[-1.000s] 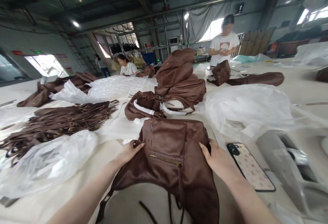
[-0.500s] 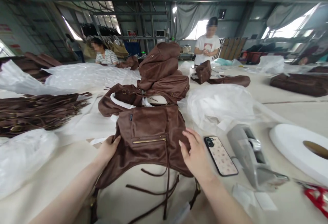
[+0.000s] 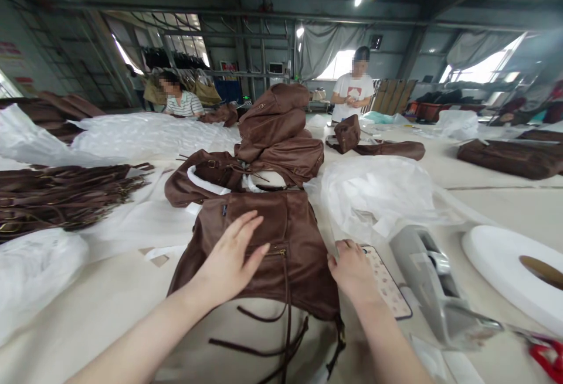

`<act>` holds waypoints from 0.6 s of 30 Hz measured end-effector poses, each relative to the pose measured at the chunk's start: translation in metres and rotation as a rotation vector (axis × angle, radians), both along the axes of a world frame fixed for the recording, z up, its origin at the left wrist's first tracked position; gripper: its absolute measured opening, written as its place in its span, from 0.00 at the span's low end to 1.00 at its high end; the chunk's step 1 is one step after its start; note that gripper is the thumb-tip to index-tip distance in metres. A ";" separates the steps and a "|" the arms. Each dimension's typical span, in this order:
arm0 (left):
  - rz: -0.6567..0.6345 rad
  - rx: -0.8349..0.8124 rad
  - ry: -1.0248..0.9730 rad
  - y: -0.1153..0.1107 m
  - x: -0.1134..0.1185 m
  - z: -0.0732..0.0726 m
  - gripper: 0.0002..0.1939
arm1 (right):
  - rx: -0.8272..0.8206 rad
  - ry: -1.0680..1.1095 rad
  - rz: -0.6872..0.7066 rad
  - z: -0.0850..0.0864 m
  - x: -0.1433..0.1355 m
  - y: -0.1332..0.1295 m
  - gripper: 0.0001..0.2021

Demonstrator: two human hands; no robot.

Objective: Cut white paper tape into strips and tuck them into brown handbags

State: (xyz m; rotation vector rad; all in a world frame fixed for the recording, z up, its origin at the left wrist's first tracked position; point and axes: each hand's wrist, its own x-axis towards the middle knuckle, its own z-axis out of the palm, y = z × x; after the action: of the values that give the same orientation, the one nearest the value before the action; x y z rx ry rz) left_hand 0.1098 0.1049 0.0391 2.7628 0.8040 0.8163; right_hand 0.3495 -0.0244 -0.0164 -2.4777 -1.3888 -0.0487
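A brown leather bag [image 3: 303, 226] lies flat in front of me, its zipped pocket facing up and thin straps trailing toward me. Over the middle of the bag is my left hand [image 3: 233, 255], fingers stretched out and thumb apart, covering part of the zip. My right hand [image 3: 352, 267] is at the bag's right edge, fingers slightly bent and holding nothing I can see. It partly hides a phone in a patterned case [image 3: 387, 287]. Whether the right fingertips touch the bag or the phone, I cannot tell.
A tape dispenser [image 3: 426, 278], a white roll [image 3: 497, 255] and red-handled scissors [image 3: 545, 354] lie at right. Behind the bag rises a pile of brown bags [image 3: 277, 120]. Bundled straps [image 3: 65, 193] and plastic wrap [image 3: 153, 135] lie left. Two people [image 3: 352, 91] work across the table.
My left hand has let go of the bag's left side and moved right, over its middle. My right hand has shifted right to the bag's edge, partly over the phone.
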 end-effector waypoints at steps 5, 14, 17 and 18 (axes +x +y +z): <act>-0.061 0.100 0.227 0.007 0.022 -0.061 0.33 | -0.110 -0.029 0.012 -0.014 0.014 -0.004 0.14; -0.071 0.063 0.260 0.071 0.022 -0.085 0.38 | -0.159 0.011 -0.071 -0.006 0.023 -0.009 0.15; -0.077 0.000 0.165 0.047 0.017 -0.066 0.35 | 0.099 0.071 -0.060 0.009 0.019 -0.014 0.11; -0.092 -0.035 0.109 0.033 0.013 -0.058 0.33 | 0.246 0.122 -0.012 0.014 0.013 -0.017 0.10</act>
State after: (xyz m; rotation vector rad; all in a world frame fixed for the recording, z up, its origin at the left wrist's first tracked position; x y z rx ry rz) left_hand 0.1224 0.1378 -0.0189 2.8100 0.6963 0.6339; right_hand 0.3628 -0.0410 -0.0020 -2.2475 -1.2381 -0.0650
